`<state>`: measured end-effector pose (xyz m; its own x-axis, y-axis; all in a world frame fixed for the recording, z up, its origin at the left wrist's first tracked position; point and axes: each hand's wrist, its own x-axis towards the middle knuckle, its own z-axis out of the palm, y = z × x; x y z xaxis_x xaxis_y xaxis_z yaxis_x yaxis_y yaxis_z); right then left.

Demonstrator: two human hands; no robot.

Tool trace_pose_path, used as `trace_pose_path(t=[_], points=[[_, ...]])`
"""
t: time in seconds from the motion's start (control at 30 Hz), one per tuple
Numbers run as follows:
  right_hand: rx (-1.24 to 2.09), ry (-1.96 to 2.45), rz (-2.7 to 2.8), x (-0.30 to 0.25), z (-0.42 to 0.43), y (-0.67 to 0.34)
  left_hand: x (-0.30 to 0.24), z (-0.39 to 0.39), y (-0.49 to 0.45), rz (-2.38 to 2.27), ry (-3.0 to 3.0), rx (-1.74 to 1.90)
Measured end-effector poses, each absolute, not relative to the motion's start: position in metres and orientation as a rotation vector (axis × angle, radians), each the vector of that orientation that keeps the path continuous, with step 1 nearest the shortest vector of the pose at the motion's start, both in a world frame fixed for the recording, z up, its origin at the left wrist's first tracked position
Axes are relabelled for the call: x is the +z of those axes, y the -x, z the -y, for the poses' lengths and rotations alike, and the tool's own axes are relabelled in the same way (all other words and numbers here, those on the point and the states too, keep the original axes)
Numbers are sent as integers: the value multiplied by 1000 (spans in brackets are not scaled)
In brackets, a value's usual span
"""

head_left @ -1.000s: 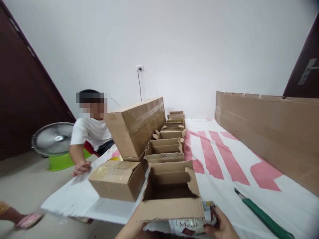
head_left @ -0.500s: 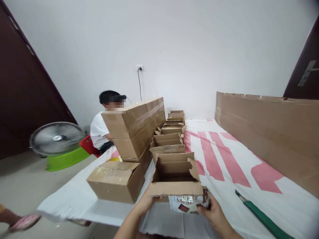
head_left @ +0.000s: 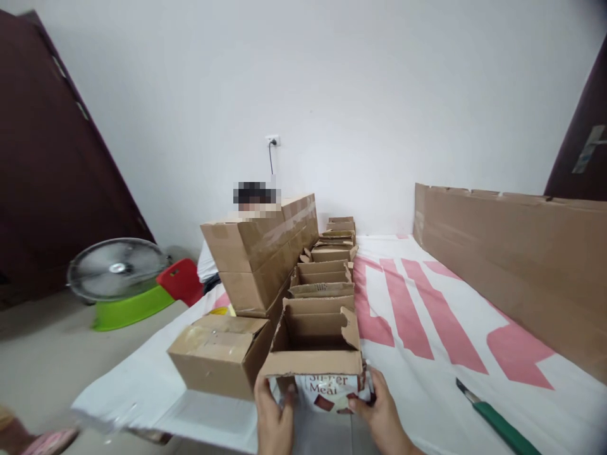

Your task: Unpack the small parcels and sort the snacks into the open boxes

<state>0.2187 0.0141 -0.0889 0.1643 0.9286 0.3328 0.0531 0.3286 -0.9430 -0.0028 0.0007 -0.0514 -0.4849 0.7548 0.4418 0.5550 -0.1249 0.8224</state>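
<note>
An open cardboard box (head_left: 313, 363) stands at the near edge of the table, its front flap folded outward toward me. Under that flap, against the front of the box, is a white printed pouch (head_left: 327, 399) reading "Super Meal", with brown pictures on it. My right hand (head_left: 379, 414) pinches the pouch's right end, thumb in front. My left hand (head_left: 275, 414) is closed around the left front corner of the box, its thumb beside the pouch's left edge. The flap hides the pouch's top and part of the left fingers.
More open boxes (head_left: 322, 278) run in a row behind. Closed boxes (head_left: 258, 259) are stacked left, with a single taped box (head_left: 218, 354) in front. A green utility knife (head_left: 502, 426) lies right, blade out. A person (head_left: 206, 262) sits behind the stack, near a fan (head_left: 118, 268).
The box and pouch have shifted slightly left. My left hand has moved round the corner, its thumb now in front. The person behind the stack has leaned right, further behind it.
</note>
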Motion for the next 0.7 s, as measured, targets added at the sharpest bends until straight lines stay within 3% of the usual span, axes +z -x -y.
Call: trace_pose_path(t=[0.1, 0.27, 0.7], points=[[770, 1171, 1297, -85, -8, -214, -66, 23, -16, -1968, -1731, 1761], [909, 1135, 1381, -78, 2, -219, -80, 33, -35, -1907, -1965, 1565], [1090, 937, 1608, -76, 13, -239, -89, 9, -20, -2057, -1869, 1437]])
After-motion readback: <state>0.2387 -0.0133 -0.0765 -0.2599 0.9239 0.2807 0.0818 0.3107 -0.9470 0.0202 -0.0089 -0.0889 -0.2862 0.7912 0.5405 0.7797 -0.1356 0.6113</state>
